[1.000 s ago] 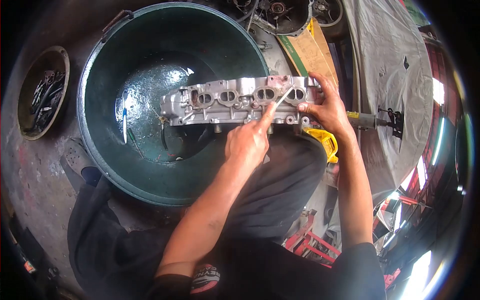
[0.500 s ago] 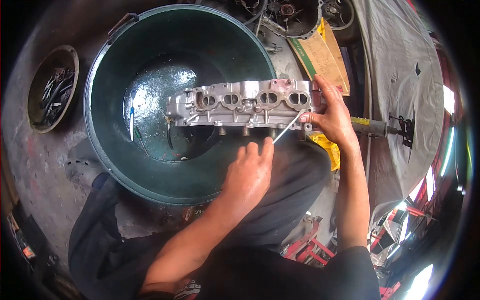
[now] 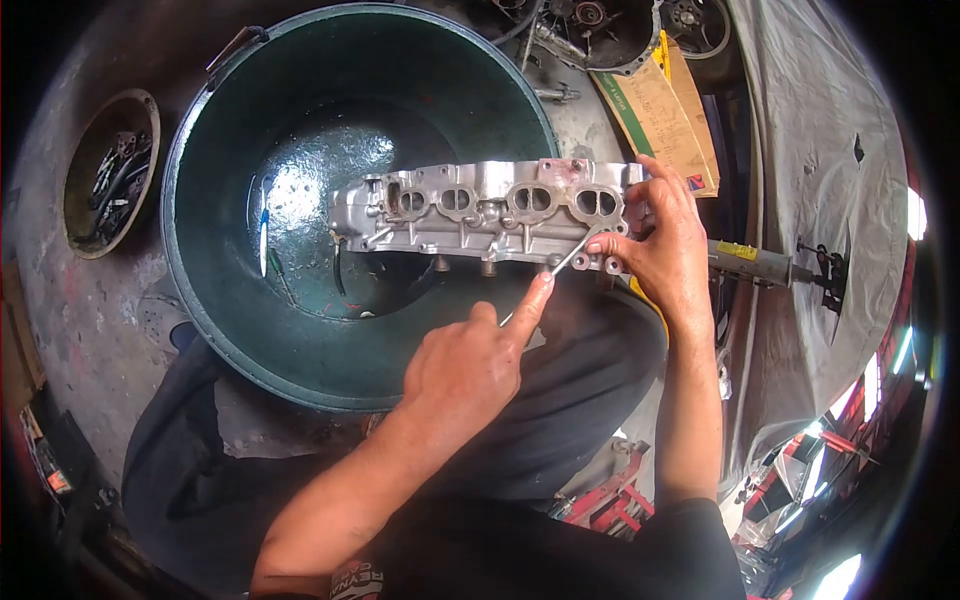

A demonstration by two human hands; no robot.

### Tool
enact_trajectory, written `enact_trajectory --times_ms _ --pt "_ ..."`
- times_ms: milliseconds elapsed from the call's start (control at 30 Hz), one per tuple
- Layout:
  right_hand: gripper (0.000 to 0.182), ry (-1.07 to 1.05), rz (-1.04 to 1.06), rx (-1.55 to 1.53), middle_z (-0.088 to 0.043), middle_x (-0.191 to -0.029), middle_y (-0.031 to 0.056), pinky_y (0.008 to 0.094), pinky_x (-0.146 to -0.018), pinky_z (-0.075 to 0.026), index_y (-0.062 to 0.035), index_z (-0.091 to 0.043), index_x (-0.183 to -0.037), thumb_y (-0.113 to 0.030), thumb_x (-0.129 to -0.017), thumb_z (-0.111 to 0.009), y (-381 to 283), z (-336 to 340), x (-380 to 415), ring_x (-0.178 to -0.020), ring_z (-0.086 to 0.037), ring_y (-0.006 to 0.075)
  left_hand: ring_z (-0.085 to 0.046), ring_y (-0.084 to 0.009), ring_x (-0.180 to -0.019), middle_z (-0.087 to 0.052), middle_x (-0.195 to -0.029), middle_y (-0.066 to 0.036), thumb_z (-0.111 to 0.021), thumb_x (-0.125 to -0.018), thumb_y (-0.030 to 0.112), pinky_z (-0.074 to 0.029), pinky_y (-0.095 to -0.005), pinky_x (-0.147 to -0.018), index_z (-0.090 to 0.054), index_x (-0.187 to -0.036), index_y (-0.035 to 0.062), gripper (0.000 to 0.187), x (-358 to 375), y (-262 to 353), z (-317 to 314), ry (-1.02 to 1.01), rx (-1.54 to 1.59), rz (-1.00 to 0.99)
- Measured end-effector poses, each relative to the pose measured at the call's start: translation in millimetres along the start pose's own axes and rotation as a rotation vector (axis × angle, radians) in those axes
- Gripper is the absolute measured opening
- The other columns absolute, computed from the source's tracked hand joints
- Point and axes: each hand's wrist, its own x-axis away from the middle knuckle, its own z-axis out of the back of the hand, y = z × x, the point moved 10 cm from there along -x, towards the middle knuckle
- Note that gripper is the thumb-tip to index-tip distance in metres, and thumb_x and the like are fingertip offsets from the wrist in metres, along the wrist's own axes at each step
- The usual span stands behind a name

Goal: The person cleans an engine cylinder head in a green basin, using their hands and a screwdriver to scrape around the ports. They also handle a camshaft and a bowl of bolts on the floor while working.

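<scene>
A silvery metal engine part [image 3: 490,215] with oval double ports lies across the right part of a large green basin [image 3: 360,385]. Wrapped round its right end, my right hand [image 3: 665,225] has its thumb on the lower edge, close to the tip of a thin metal rod [image 3: 568,258]. My left hand [image 3: 470,360] grips that rod below the part, index finger stretched along it. The rod's upper tip touches the part near the rightmost port; its other end is hidden in my left hand.
Inside the basin are a white and blue brush [image 3: 264,240] and a green-handled tool [image 3: 281,280]. A bowl of metal pieces [image 3: 112,175] stands at the left. Cardboard [image 3: 665,120], a grey post [image 3: 750,262] and a grey cover [image 3: 820,150] are at the right.
My left hand has moved down and left along the rod, and its index finger is now stretched out. My right hand's fingers are more bent round the part's end.
</scene>
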Motion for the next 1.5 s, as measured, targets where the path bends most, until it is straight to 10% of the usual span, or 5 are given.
enact_trajectory --times_ms 767,1500 --pt "0.074 -0.032 0.008 -0.014 -0.058 -0.140 0.0165 0.0453 -0.101 -0.047 -0.0031 -0.056 -0.103 -0.036 -0.048 -0.094 0 -3 -3 -0.126 -0.054 0.0396 -0.061 -0.0347 -0.056 -0.057 -0.079 -0.014 -0.062 -0.082 0.003 -0.054 -0.0466 -0.058 -0.051 -0.150 0.0248 0.072 -13 8 15 0.219 0.012 -0.141" --pt "0.083 -0.031 0.133 0.109 -0.060 -0.134 0.0149 0.0454 -0.100 -0.046 -0.0010 -0.057 -0.106 -0.044 -0.045 -0.095 -9 -3 -4 -0.122 -0.053 0.0394 -0.069 -0.0351 -0.068 -0.063 -0.084 -0.018 -0.055 -0.090 0.008 -0.057 -0.0470 -0.065 -0.043 -0.154 0.0188 0.067 -8 4 3 -0.039 0.085 -0.039"
